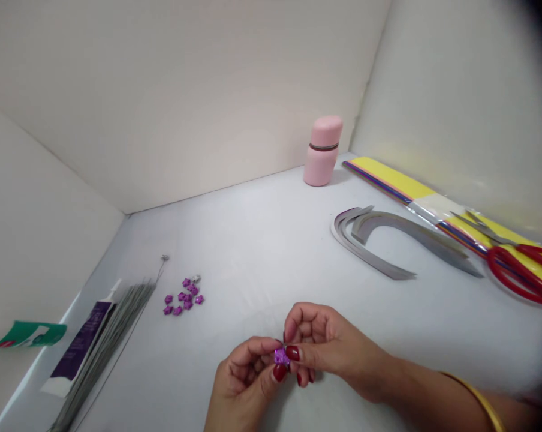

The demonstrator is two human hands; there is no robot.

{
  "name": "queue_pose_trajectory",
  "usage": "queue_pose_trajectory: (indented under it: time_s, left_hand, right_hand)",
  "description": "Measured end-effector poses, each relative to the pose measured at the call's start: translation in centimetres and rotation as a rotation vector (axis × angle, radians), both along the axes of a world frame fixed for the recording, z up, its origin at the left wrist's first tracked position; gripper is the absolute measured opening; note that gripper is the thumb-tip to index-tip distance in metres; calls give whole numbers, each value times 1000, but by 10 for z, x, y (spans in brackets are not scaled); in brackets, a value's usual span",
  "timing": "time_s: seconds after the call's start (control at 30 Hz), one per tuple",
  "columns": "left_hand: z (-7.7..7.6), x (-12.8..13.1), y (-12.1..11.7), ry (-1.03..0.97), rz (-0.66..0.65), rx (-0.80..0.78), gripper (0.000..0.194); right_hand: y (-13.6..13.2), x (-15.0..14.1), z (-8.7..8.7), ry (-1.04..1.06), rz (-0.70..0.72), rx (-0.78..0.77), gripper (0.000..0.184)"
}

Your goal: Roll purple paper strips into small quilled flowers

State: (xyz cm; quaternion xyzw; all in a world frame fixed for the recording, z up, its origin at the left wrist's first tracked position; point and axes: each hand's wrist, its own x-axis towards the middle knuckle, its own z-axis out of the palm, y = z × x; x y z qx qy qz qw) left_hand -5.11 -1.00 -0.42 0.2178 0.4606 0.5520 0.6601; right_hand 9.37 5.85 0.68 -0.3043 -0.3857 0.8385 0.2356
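Hands (246, 378) (327, 342) pinch a glittery purple star-shaped piece (280, 357).

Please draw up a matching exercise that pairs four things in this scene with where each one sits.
Things:
1 pink bottle
2 red-handled scissors
3 curved grey paper strips
4 shiny purple piece

Places:
A pinched between the left hand and right hand
B lying across the yellow paper pack
C standing by the back wall
D lying left of the scissors

Pairs: 1C, 2B, 3D, 4A
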Motion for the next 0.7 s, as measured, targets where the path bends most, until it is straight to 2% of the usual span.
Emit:
queue_pose_trajectory:
  time_s: [0.5, 0.7]
  left_hand:
    - [6, 3, 1, -28, 5, -26, 17]
    - [2, 2, -1, 9, -56, -23, 16]
  right_hand:
    - [-1, -1, 0, 7, -46, -30, 29]
    - [-5, 0, -3, -9, -44, -19, 30]
